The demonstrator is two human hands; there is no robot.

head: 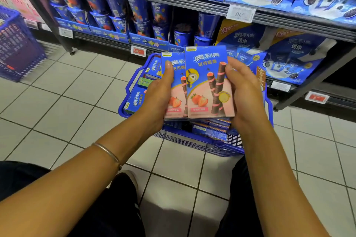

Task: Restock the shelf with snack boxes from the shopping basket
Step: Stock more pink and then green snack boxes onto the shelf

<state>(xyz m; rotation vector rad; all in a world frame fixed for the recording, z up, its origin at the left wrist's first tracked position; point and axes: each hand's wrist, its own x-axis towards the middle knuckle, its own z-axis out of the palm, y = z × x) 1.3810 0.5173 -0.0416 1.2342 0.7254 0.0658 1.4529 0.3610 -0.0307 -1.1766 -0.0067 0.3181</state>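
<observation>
- The left hand (159, 90) is gripping the left snack box (177, 84); the thumb is lying flat on the glossy front and the other fingers are hiding behind the box.
- The right hand (244, 90) is holding the right snack box (207, 82) by its right edge, with the fingers curling onto the front face.
- Both boxes are flat cardboard rectangles, blue on top and pink below, with printed strawberries and dark wafer sticks. They are standing upright side by side, and the right one is overlapping the edge of the left one a little.
- The two boxes are hanging in the air just above the shopping basket (192, 141), in front of the shelf (192, 2).
- The basket is blue plastic with a mesh wall and a smooth rim, and it is sitting on the floor (67, 92) of pale square tiles.
- More boxes of the same kind (135, 100) are lying flat inside the basket.
- The shelf has dark ribbed metal edges; tall round blue cups (142, 25) are standing on it.
- A thin metal bracelet (107, 153) is sitting on the left wrist.
- A second blue mesh basket (17, 44) is standing far to the left.
</observation>
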